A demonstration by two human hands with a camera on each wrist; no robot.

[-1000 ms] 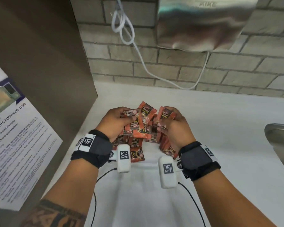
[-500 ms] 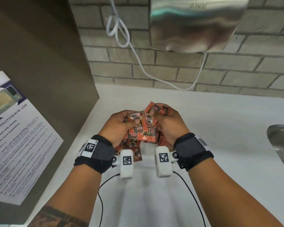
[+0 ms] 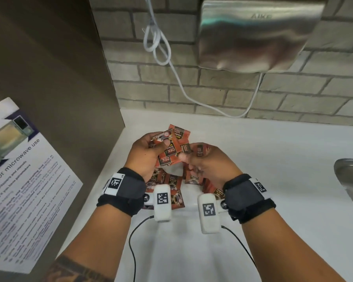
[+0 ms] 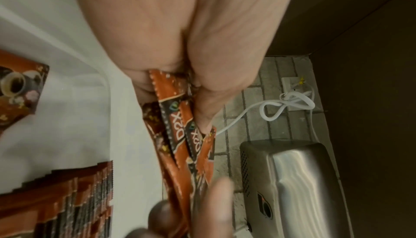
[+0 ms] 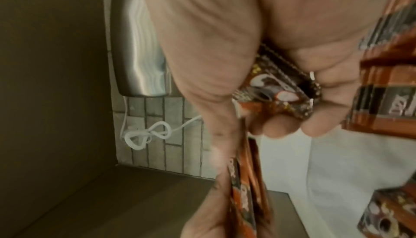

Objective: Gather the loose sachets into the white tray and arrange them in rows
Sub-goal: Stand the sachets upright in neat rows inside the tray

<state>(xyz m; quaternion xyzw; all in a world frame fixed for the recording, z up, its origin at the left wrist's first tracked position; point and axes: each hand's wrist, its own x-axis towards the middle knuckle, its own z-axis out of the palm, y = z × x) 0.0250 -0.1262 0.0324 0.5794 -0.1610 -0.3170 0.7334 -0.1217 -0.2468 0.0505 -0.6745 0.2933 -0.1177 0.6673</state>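
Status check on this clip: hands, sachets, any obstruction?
Left hand grips a fan of sachets; right hand pinches its near edge and holds one more. Rows already standing in the white tray. Nothing in the way.

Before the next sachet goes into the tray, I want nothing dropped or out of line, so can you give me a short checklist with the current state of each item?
1. Left hand has a firm hold on its bunch of sachets: ok, thumb and fingers are curled round them.
2. Right hand holds a sachet of its own: ok, fingers curl round one.
3. Held bunch squared up: not ok, the sachets fan out at different angles.
4. Tray has bare floor to take more: ok.
5. Sachets already in the tray sit in a row: ok at one side, but a loose one lies apart.
6. All loose sachets gathered: cannot tell, hands hide part of the tray.
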